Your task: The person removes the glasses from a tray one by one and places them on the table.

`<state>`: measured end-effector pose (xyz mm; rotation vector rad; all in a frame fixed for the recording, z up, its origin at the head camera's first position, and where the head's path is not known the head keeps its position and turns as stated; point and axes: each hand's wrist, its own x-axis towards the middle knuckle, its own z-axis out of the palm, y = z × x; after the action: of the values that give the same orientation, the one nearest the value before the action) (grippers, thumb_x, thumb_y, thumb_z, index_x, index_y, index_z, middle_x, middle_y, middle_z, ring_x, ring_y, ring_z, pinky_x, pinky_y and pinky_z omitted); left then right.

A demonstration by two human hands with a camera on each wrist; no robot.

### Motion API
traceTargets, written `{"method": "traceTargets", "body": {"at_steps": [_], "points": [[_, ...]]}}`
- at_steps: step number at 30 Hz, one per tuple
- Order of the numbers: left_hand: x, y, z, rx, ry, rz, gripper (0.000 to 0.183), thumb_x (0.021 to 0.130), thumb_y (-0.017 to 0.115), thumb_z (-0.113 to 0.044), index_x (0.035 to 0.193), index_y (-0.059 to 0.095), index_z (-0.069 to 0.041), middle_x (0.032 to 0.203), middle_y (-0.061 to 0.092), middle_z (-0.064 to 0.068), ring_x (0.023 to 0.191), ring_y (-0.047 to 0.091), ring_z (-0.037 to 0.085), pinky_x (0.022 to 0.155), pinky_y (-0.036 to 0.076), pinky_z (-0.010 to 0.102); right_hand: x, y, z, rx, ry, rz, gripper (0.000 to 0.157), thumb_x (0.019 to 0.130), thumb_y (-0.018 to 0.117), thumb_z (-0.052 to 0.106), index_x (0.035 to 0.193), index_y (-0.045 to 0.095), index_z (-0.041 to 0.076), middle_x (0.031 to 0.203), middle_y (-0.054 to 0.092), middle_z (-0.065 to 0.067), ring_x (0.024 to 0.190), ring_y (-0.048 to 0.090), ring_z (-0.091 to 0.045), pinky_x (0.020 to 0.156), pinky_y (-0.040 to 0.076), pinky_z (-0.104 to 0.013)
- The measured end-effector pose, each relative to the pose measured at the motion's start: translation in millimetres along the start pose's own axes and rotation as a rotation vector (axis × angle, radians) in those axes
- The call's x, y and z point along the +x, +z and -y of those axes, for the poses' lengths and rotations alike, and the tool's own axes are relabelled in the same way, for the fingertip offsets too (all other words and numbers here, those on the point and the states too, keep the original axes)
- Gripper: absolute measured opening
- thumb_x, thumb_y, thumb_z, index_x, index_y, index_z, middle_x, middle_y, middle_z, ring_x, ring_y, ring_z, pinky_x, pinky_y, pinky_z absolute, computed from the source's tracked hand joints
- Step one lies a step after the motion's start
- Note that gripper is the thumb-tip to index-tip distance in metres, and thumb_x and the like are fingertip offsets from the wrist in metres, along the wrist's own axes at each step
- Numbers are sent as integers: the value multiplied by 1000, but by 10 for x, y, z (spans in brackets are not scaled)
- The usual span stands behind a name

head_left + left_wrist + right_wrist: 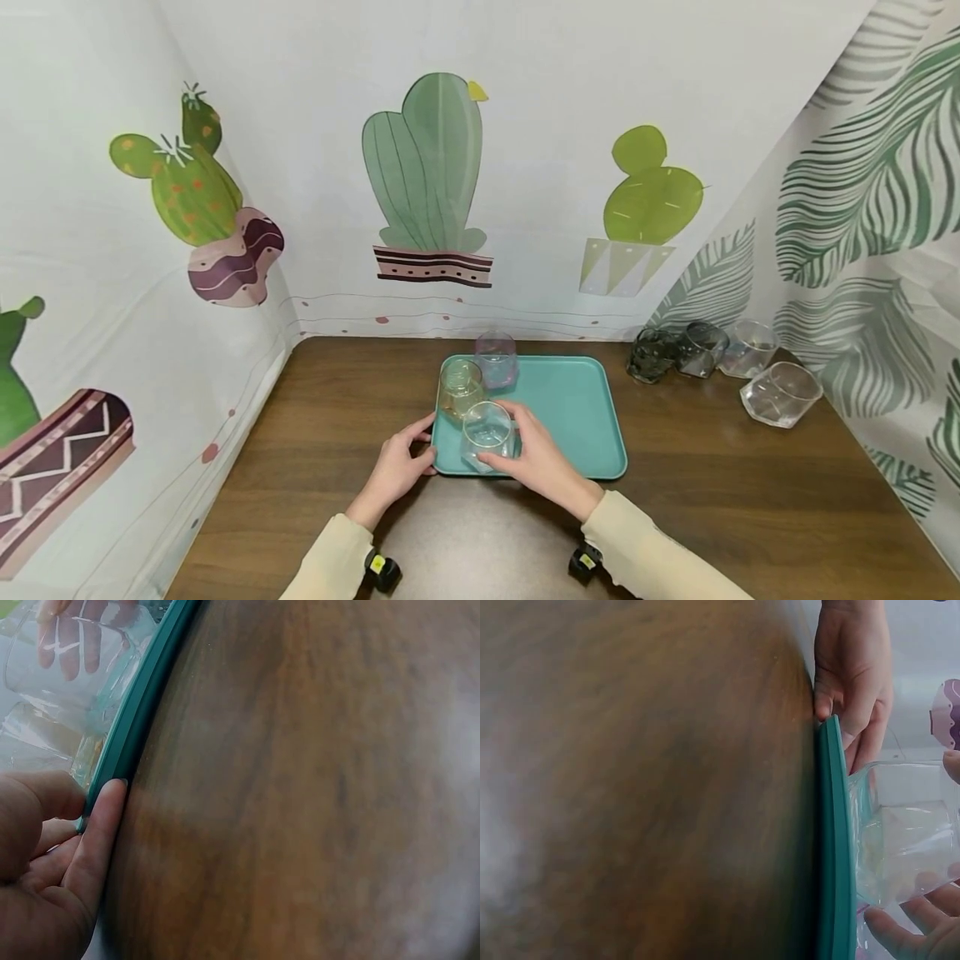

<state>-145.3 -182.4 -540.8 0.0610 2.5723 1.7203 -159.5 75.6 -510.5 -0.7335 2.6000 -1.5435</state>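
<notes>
A teal tray (566, 412) lies on the table. My left hand (399, 463) grips its near left corner, and the left wrist view shows the thumb and fingers at the tray's rim (120, 742). My right hand (542, 457) holds a clear glass (487, 432) at the tray's front left, with thumb and fingers on its sides. The same glass (911, 825) stands just inside the rim in the right wrist view. Behind it on the tray are a yellow-green tinted glass (459, 385) and, farther back, a pinkish-purple glass (497, 362).
On the table's far right stand two dark glasses, one blackish (651, 357) and one smoky grey (701, 350), beside a clear glass (748, 350). Another clear glass (782, 395) sits nearer. A cactus-printed cloth (540, 167) hangs behind the wooden table (712, 500).
</notes>
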Motion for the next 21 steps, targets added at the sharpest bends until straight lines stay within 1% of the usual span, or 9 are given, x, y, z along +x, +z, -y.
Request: {"method": "traceTargets", "body": {"at_steps": [4, 9, 16, 21], "points": [[-2, 3, 1, 4, -3, 1, 59, 91, 64, 8, 149, 56, -1, 113, 66, 24, 64, 69, 17, 58, 64, 27, -34, -25, -55, -5, -4, -20, 78, 87, 86, 33, 150, 48, 6, 142, 57, -14, 126, 58, -29, 100, 57, -45], [5, 6, 10, 7, 2, -1, 59, 91, 64, 8, 149, 56, -2, 113, 66, 23, 63, 69, 17, 58, 64, 27, -76, -90, -94, -18, -19, -50, 78, 86, 87, 31, 148, 49, 3, 139, 59, -14, 124, 58, -29, 99, 58, -43], [8, 10, 13, 1, 1, -2, 60, 91, 64, 8, 149, 56, -2, 113, 65, 23, 64, 69, 17, 58, 64, 27, -156, -227, -123, -48, -13, -82, 76, 86, 87, 29, 147, 51, 3, 136, 60, -13, 121, 59, -29, 98, 58, -43], [7, 8, 6, -6, -6, -5, 59, 91, 64, 7, 149, 56, -2, 114, 66, 23, 64, 70, 17, 58, 64, 27, -208, -329, -162, -71, -1, -107, 75, 87, 86, 30, 147, 50, 5, 137, 59, -14, 121, 58, -30, 98, 58, -46]]}}
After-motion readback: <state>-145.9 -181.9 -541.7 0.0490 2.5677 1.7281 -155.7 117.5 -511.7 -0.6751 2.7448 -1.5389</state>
